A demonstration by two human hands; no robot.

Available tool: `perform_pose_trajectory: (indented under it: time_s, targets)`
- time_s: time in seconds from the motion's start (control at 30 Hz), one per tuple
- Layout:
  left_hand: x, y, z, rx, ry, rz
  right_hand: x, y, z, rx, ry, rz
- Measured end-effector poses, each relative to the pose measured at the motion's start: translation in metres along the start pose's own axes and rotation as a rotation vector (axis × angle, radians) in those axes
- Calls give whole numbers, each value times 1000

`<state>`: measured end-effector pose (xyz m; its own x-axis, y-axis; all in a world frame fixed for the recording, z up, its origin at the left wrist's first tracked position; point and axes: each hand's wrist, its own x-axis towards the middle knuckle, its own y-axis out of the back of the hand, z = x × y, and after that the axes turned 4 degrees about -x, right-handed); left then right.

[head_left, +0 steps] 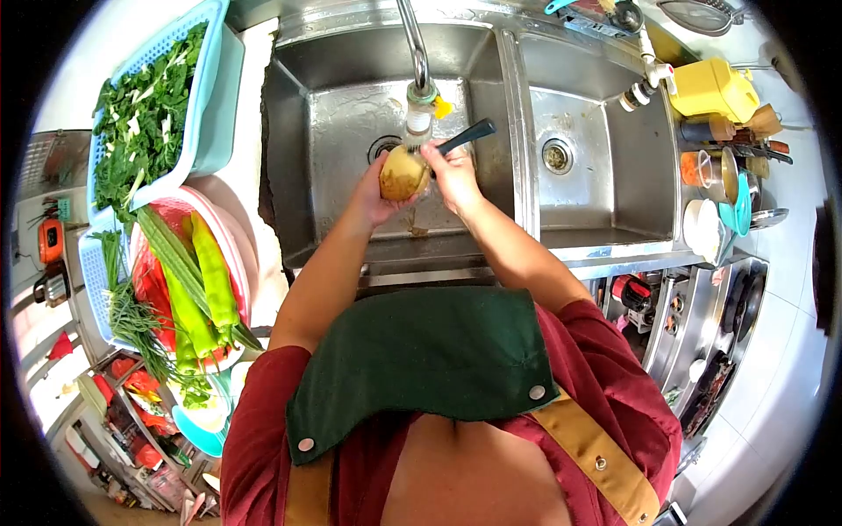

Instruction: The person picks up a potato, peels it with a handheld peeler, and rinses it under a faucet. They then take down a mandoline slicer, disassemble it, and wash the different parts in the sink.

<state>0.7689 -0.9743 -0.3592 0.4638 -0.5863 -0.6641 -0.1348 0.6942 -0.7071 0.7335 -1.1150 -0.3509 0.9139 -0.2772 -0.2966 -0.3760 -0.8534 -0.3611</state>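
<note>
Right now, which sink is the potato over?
The bigger sink on the left, under the curved tap. The left hand holds the potato there, beside the right hand. The smaller sink has no hands over it.

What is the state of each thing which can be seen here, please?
Potato: partly peeled, in the left hand.
Peeler: gripped in the right hand, at the potato.
Tap: above the potato; water flow unclear.
Large sink: wet, some scraps inside.
Small sink: drain uncovered.
Leafy greens: cut, piled in a blue basket.
Green peppers: whole, in a pink basket.
</note>
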Motion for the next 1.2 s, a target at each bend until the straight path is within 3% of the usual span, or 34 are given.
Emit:
perform_pose_trajectory:
  time_s: [0.03, 0.1, 0.2, 0.27, 0.33, 0.4, 0.47, 0.53, 0.6, 0.67, 0.7, 0.73, 0.8, 0.87, 0.93, 1.0, 1.07, 1.13, 1.2]
  targets:
    - [0, 4, -1, 1, 0, 0, 6, 1, 1, -13, -80, 81]
    - [-1, 11, -1, 85, 62, -243, 12, 3, -1, -21, -156, 170]
    - [-7, 3, -7, 31, -39, -204, 16, 18, -10, 170, -280, 164]
    - [-14, -1, -9, 162, -106, -146, 21, 33, -6, -10, -128, -217]
    - [-18, 0, -14, 294, -151, -64, 12, 23, -23, -304, -162, -454]
    - [-14, -5, -16, 530, -171, 2, 22, 17, -4, -264, -185, -283]
    - [-11, -1, -21, 528, -174, 5, 28, 18, 2, -323, -160, -251]
    - [-17, -4, -29, 537, -275, -44, 42, 29, 20, -586, -151, -127]
    - [-17, -13, -33, 468, -231, -51, 34, 38, 16, -448, -252, -154]
    - [-16, -20, -37, 411, -306, 104, 22, 32, -7, 16, -404, -43]
    - [-17, -19, -37, 404, -322, 112, 25, 32, -8, 66, -263, -174]
    - [-18, -15, -35, 370, -312, 107, 26, 36, -11, 65, -267, -192]
    - [-26, -13, -36, 337, -302, 117, 15, 38, -18, -134, -224, -483]
    - [-34, -20, -37, 386, -317, 114, 19, 31, -3, -37, -257, -481]
    - [-30, -18, -40, 467, -328, 86, 24, 27, 3, -94, -423, -211]
    - [-18, -13, -44, 857, -606, 190, 29, 28, 3, -126, -411, -184]
    - [-16, -5, -40, 999, -687, 256, 37, 36, -3, -61, -354, -213]
    - [-20, -5, -36, 1122, -794, 301, 28, 36, -19, -154, -324, -295]
    - [-17, -3, -35, 1140, -808, 279, 21, 30, -14, -134, -287, -609]
